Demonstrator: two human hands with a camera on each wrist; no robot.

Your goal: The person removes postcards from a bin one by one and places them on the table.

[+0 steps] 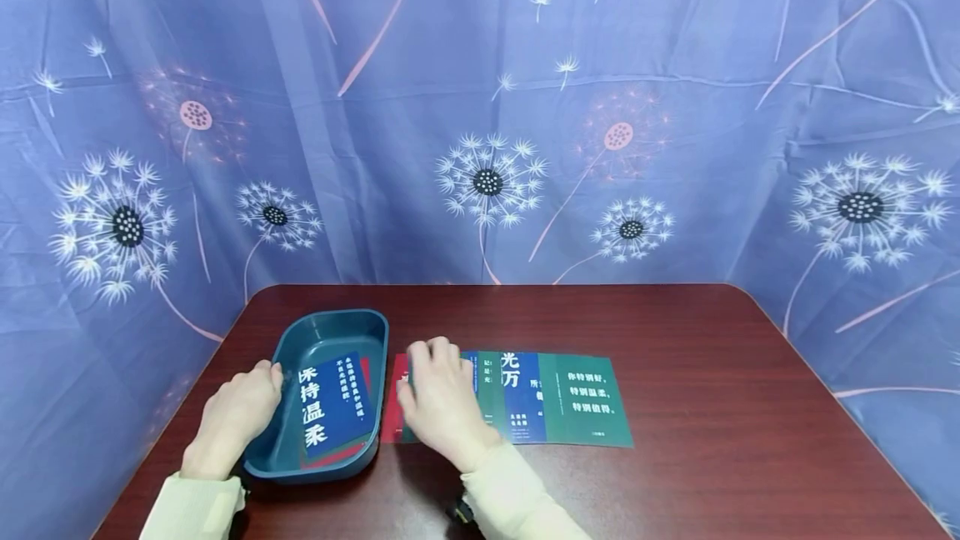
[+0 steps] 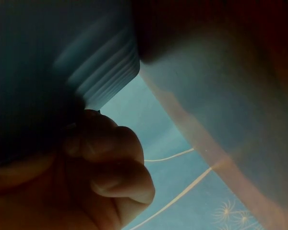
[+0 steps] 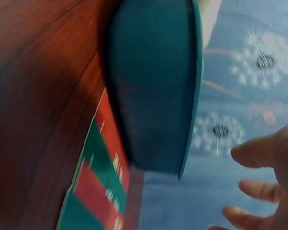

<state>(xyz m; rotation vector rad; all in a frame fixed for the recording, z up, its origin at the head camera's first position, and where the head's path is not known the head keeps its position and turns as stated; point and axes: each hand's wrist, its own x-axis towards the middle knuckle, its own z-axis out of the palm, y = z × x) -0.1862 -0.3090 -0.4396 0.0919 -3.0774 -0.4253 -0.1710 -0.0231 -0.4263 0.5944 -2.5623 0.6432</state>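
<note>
My left hand [image 1: 232, 415] grips the left rim of a dark teal plastic tray [image 1: 387, 348], and in the left wrist view its curled fingers [image 2: 120, 148] press against the tray's ribbed side [image 2: 105, 72]. A blue card [image 1: 337, 402] with white writing lies in the tray on top of green and red ones. My right hand [image 1: 442, 407] is over the left end of a row of overlapping cards [image 1: 585, 402], just right of the tray. In the right wrist view its fingers [image 3: 257, 151] are apart and hold nothing, while red and green cards [image 3: 98, 153] lie beside the tray.
The reddish-brown wooden table [image 1: 712, 390] has rounded back corners. Behind and beside it hangs a blue cloth [image 1: 375, 148] printed with dandelions. A dark band [image 1: 462, 511] shows at the right sleeve.
</note>
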